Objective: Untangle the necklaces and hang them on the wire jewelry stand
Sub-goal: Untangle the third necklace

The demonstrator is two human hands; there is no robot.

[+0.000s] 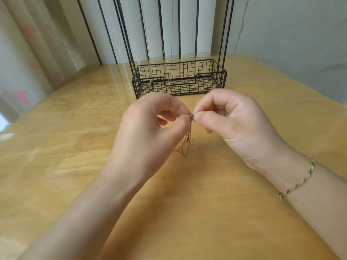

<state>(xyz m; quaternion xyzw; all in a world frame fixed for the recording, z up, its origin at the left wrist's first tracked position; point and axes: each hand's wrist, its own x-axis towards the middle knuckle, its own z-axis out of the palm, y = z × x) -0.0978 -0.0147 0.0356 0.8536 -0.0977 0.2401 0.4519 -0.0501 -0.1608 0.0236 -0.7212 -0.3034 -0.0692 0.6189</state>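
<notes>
key relation: tangled thin gold-brown chain necklace [188, 136] is held between both hands over mid bench; black wire jewelry stand with mesh basket base [210, 79] is straight ahead, just beyond the knuckles
left hand [148, 132]: fingers curled, thumb and forefinger pinch the chain at the knot, thumb tip [185, 121] on it
right hand [234, 124]: fingers curled, thumb and forefinger pinch the same knot from the other side, thumb tip [199, 116] almost touching the left one
knot [191, 117]: small dark clump right between the two pinches, too small to read how strands cross
chain axis: hangs near vertical from the knot, loose loops trail down-left behind the left hand; cannot tell if the low end touches the bench
nearer hand: neither, both on the knot, stand about equally far from each
step judged: working the knot apart, not yet ready to hang
on the stand: thin pale chains [171, 44] already hang from above into the basket, small dark pendant [151, 83] low at left front; top bar out of view
in the way: nothing between hands and stand; hung chains fill left and middle, right side looks free
around: glossy yellow wooden bench [75, 128], braided multicolour cord bracelet [300, 182] on right wrist, pale curtain with pink hearts [20, 96] at left
risk judged: pulling hard could tighten the knot
</notes>
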